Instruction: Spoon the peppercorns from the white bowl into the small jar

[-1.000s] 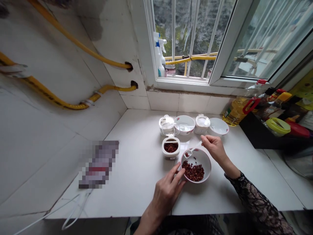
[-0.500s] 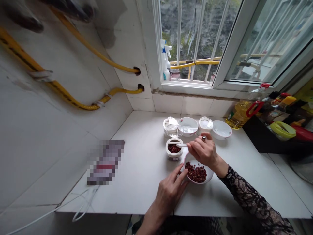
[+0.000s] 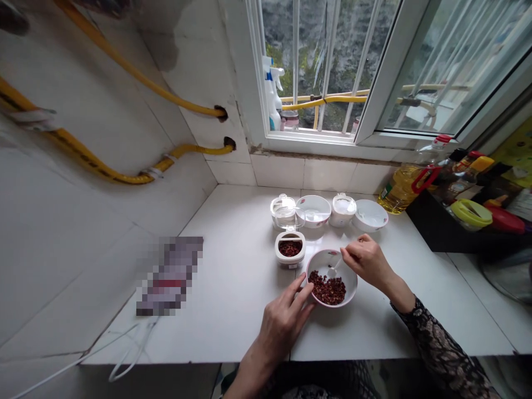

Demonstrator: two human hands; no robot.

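We find the right hand (image 3: pixel 368 260) pinching a white spoon (image 3: pixel 334 266) in a bowl (image 3: pixel 351 284) of red peppercorns (image 3: pixel 327 288), near the front edge of the tabletop (image 3: pixel 233 288). The left hand (image 3: pixel 282 327), open, steadies the bowl's rim. A jar (image 3: pixel 290 260) stands just beside.

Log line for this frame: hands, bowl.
left hand: on white bowl rim | right hand: spoon in bowl | contents: dark red spice

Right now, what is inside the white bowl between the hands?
The bowl holds a heap of dark red spice and a small white spoon; the bowl's floor under the heap is hidden.
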